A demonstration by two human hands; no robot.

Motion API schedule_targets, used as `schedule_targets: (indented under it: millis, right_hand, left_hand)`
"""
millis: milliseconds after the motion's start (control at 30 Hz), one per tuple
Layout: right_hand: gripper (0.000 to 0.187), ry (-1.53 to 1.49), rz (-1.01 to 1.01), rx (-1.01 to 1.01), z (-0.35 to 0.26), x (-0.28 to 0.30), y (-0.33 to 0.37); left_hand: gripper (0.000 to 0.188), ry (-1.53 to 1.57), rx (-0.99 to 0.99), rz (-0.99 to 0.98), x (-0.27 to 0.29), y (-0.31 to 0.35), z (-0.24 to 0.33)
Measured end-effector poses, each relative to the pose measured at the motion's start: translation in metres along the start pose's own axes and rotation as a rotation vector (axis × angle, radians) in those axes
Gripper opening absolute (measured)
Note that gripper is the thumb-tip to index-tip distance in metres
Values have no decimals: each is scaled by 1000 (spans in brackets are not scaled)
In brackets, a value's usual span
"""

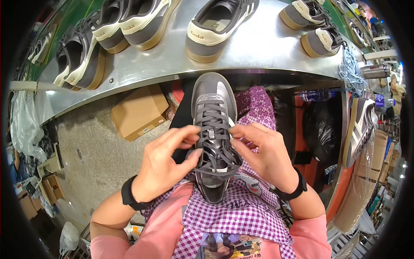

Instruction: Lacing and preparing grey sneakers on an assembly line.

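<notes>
A grey sneaker (pixel 211 90) rests on my lap, toe pointing away from me. Its dark grey laces (pixel 211 115) run crisscross up the front, and loose loops lie over the tongue and opening. At the left edge of the lacing, my left hand (pixel 166 153) has its fingers curled on the shoelace, the thumb lower down against the shoe's side. On the opposite edge my right hand (pixel 263 149) grips the lace between thumb and fingers. Both hands are level with the middle of the lacing. The exact hold of the fingertips is partly hidden.
Beyond my knees a metal worktable (pixel 148 64) carries several similar sneakers (pixel 209 32). Light blue laces (pixel 352 71) hang at its right end, near a single sneaker (pixel 359 129) standing on edge. A cardboard box (pixel 140 112) sits on the floor underneath. Purple checked cloth (pixel 241 203) covers my lap.
</notes>
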State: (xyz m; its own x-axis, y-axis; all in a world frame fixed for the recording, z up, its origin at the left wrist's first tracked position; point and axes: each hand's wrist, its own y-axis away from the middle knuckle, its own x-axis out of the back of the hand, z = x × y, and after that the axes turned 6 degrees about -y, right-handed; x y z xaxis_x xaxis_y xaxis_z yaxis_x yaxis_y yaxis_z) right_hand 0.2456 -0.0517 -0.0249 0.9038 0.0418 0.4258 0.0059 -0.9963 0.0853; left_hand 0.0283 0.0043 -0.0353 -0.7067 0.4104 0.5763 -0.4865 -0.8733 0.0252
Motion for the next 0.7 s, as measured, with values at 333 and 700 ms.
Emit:
schedule_targets:
  millis: [333, 700]
  right_hand:
    - [10, 246, 28, 180, 8, -14, -13]
    - [19, 153, -7, 188, 6, 2, -4]
  left_hand:
    - [32, -280, -244, -63, -3, -22, 5]
    - [27, -174, -23, -102, 11, -18, 6]
